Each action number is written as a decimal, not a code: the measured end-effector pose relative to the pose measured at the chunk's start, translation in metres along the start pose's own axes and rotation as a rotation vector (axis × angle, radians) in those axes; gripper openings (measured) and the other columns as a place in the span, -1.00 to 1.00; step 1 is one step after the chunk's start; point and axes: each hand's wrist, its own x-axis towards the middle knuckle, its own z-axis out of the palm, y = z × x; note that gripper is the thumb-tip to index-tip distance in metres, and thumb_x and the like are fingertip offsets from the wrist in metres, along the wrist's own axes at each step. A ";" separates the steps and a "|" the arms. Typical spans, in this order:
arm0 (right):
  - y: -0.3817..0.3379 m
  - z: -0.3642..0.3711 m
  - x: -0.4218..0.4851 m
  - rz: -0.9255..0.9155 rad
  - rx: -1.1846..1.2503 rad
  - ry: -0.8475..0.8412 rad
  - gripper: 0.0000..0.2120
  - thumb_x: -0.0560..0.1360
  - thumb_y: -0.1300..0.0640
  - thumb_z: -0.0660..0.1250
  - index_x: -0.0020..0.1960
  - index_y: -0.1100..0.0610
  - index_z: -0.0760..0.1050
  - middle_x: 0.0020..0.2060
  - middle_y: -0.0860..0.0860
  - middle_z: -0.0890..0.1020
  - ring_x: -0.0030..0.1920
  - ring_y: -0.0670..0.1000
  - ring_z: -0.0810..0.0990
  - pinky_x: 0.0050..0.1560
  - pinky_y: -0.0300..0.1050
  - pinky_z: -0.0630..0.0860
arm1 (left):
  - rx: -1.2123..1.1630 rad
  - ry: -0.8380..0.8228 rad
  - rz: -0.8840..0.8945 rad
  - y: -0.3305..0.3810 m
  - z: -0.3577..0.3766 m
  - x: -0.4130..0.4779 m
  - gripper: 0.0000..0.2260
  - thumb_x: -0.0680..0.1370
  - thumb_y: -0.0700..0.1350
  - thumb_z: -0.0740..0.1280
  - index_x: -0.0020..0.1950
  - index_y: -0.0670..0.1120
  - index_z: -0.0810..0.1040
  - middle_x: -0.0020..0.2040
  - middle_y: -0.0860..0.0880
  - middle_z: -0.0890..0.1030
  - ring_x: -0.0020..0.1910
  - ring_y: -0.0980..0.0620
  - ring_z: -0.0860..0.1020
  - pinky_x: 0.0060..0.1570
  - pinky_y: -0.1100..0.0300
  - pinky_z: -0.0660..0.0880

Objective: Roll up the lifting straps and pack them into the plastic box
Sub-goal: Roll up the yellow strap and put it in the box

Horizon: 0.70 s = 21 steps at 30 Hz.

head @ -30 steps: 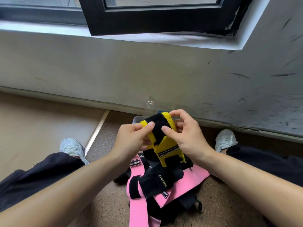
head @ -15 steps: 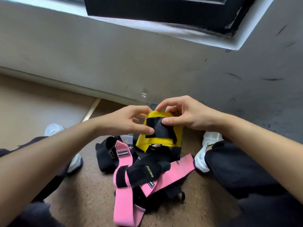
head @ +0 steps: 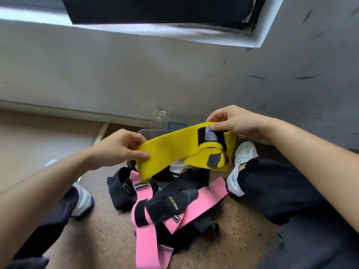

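Head view: left hand [head: 120,146] and right hand [head: 233,121] each pinch an end of the yellow strap [head: 174,150], above the pink straps [head: 147,237] on the floor [head: 101,235].

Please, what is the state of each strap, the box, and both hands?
yellow strap: mostly unrolled, held up at both ends.
left hand: pinches its left end.
right hand: pinches its right end.
pink straps: unrolled, piled on the floor.
black straps: loose in that pile.
plastic box: mostly hidden; cannot tell.
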 end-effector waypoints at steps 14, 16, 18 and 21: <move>-0.057 0.057 -0.021 -0.223 0.369 -0.091 -0.66 0.56 0.15 0.45 0.33 0.09 0.55 0.16 0.10 0.66 0.06 0.01 0.68 0.03 -0.09 0.62 | -0.330 0.412 0.024 0.071 0.016 0.002 -0.88 0.54 -0.13 0.48 0.00 -0.16 0.66 -0.05 -0.20 0.74 -0.10 -0.10 0.69 0.07 -0.19 0.61; -0.066 0.055 -0.022 -0.239 0.483 -0.048 -0.51 0.46 0.09 0.53 0.36 0.05 0.51 0.17 0.11 0.64 0.06 0.04 0.69 0.05 -0.02 0.64 | -0.373 0.507 0.020 0.077 0.013 0.000 -0.89 0.56 -0.13 0.47 0.01 -0.17 0.67 -0.04 -0.24 0.73 -0.06 -0.18 0.71 0.11 -0.27 0.60; -0.076 0.050 -0.024 -0.313 0.466 -0.009 -0.40 0.38 0.05 0.55 0.38 -0.01 0.49 0.18 0.09 0.62 0.08 0.07 0.69 0.08 -0.04 0.65 | -0.423 0.593 0.042 0.086 0.010 -0.001 -0.87 0.57 -0.11 0.46 0.02 -0.17 0.67 -0.08 -0.20 0.74 -0.06 -0.18 0.72 -0.01 -0.14 0.68; -0.092 0.047 -0.028 -0.443 0.337 0.053 -0.29 0.34 0.04 0.61 0.42 -0.10 0.43 0.18 0.02 0.62 0.12 -0.03 0.67 0.14 -0.12 0.61 | -0.493 0.698 0.103 0.104 0.004 -0.002 -0.88 0.58 -0.11 0.44 0.01 -0.15 0.65 -0.14 -0.10 0.73 -0.18 0.00 0.72 -0.28 0.18 0.66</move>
